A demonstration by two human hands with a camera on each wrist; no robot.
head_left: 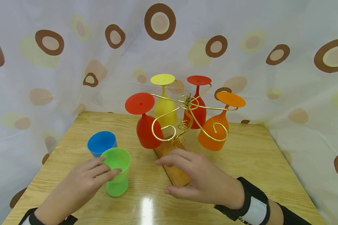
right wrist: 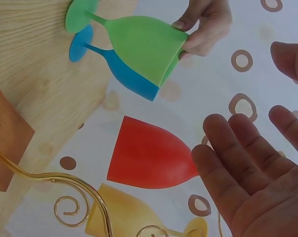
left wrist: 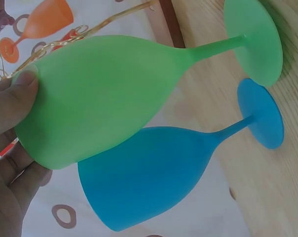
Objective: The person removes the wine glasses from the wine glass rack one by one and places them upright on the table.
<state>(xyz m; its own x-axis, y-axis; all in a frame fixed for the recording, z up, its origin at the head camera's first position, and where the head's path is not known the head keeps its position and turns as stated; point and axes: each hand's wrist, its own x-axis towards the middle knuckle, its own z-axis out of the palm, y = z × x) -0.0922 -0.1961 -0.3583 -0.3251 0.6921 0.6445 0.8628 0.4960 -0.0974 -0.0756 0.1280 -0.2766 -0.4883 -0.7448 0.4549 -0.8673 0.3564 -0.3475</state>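
Observation:
A green plastic goblet (head_left: pixel 119 161) stands upright on the table at the left. My left hand (head_left: pixel 83 179) pinches its rim, with the thumb outside and fingers over the edge, as the left wrist view shows. Just behind it is a blue goblet (head_left: pixel 101 143), also upright. My right hand (head_left: pixel 198 178) is held in the air over the wooden base (head_left: pixel 176 175) of a gold wire rack (head_left: pixel 188 101), fingers apart and palm bare in the right wrist view. From the rack's arms hang a red goblet (head_left: pixel 149 131), a yellow goblet (head_left: pixel 166 109), another red goblet (head_left: pixel 197 114) and an orange goblet (head_left: pixel 214 131), upside down.
The light wooden table (head_left: pixel 250 175) carries everything. A pale curtain (head_left: pixel 242 18) with brown ring patterns surrounds its back and sides. Two curled rack arms at the front hold no goblet and reach out above my right hand.

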